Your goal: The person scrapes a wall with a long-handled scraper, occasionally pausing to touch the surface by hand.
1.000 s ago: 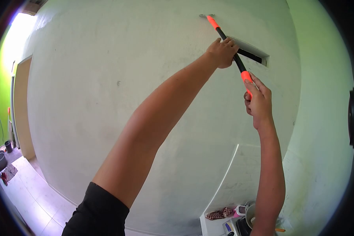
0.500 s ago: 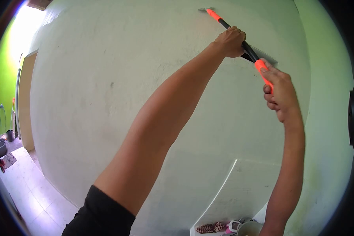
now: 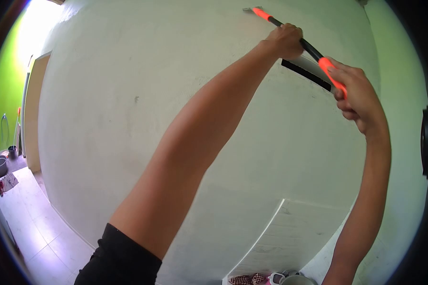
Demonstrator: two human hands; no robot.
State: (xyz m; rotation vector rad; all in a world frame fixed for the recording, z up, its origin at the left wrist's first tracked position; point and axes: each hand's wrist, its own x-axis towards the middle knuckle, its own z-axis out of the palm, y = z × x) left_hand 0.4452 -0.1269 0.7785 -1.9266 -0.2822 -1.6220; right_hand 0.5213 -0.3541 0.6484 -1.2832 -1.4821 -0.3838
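My left hand point(image 3: 286, 42) is closed round the black middle of a pole point(image 3: 311, 50) with orange grips, high in front of the wall. Lower and to the right, my right hand point(image 3: 354, 88) wraps round the orange grip at the near end. The pole's far end carries a small grey metal head point(image 3: 252, 9) near the top of the view. Behind the pole, a flat blade with a black edge strip point(image 3: 305, 74) lies along the wall between my hands.
A pale wall point(image 3: 104, 118) fills the middle. A light panel point(image 3: 290, 228) leans low at right, above a bucket point(image 3: 297, 280) and checkered cloth point(image 3: 246, 280). At far left are a doorway point(image 3: 37, 109), a grey bucket point(image 3: 0, 165) and tiled floor point(image 3: 47, 237).
My right hand has moved up and to the right with the near end of the pole. My left hand has shifted slightly up and right. More of the black strip shows.
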